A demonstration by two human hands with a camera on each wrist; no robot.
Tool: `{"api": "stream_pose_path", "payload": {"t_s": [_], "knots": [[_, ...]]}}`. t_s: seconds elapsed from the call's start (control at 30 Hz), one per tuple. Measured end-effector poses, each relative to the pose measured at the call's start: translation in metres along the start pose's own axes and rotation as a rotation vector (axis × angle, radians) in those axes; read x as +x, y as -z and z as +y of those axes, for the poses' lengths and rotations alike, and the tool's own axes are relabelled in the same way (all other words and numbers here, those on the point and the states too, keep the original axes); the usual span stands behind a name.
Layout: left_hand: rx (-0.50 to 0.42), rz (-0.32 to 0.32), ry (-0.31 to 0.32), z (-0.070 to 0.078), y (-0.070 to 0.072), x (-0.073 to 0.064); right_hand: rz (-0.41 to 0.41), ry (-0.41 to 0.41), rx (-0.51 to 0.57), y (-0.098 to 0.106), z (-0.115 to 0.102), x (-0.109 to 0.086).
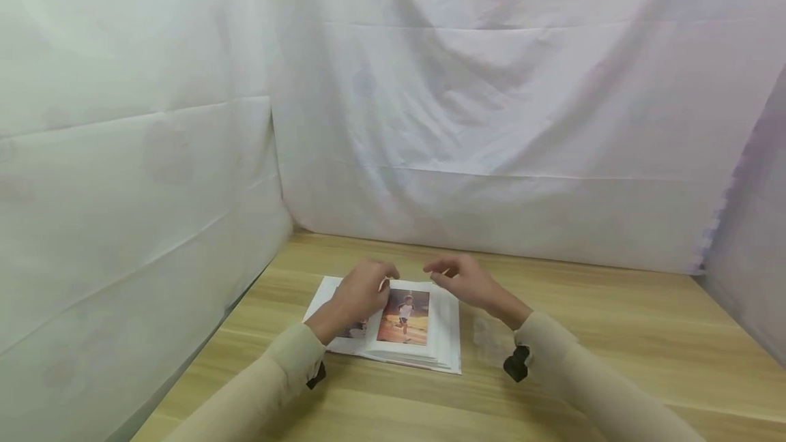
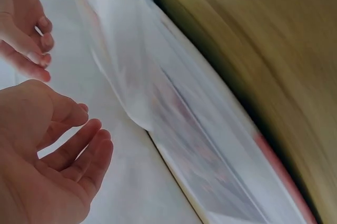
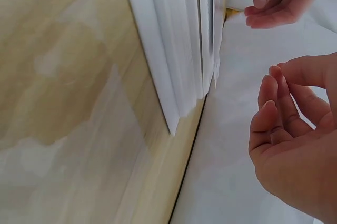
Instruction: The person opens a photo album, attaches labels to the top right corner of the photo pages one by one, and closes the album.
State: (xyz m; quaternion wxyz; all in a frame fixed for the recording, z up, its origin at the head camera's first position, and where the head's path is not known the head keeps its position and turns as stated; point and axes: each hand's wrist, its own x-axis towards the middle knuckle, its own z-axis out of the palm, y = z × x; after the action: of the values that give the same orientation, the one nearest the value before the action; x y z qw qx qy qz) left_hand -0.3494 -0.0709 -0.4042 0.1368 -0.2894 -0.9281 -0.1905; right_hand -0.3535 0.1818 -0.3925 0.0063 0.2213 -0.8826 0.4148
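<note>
A photo album (image 1: 442,333) lies spread on the table. On its right page, a photo (image 1: 403,317) shows a person running; the left page's photo is partly covered by my left hand (image 1: 362,290). That hand hovers over the album with loosely bent fingers and nothing visible in them. Above the album's upper right corner is my right hand (image 1: 463,282), its fingers bent and the thumb near the fingertips, with nothing visible between them. In the right wrist view, the stacked page edges (image 3: 184,40) stand apart from the right hand (image 3: 300,145).
A clear plastic film (image 1: 489,340) lies on the wooden table (image 1: 589,333) just right of the album. White cloth (image 1: 467,108) hangs behind the table, with more on the left side (image 1: 123,155). Both wrists wear dark straps with small devices.
</note>
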Motion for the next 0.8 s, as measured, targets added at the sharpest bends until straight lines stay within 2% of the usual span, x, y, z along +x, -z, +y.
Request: {"api": "stream_pose_path", "payload": {"t_s": [0.2,0.37,0.5,0.8], "knots": [[-0.068,-0.040,-0.029,0.025,-0.001,-0.003,0.000,0.035,-0.040,0.007,0.001,-0.017],[-0.076,-0.040,-0.122,0.044,-0.003,-0.007,-0.006,0.037,-0.048,0.013,0.003,-0.032],[-0.108,-0.030,-0.178,0.057,-0.004,-0.012,-0.016,0.031,-0.032,0.018,0.004,-0.044],[-0.131,-0.036,-0.231,0.078,-0.009,-0.018,-0.038,0.025,-0.005,0.027,0.005,-0.074]]}}
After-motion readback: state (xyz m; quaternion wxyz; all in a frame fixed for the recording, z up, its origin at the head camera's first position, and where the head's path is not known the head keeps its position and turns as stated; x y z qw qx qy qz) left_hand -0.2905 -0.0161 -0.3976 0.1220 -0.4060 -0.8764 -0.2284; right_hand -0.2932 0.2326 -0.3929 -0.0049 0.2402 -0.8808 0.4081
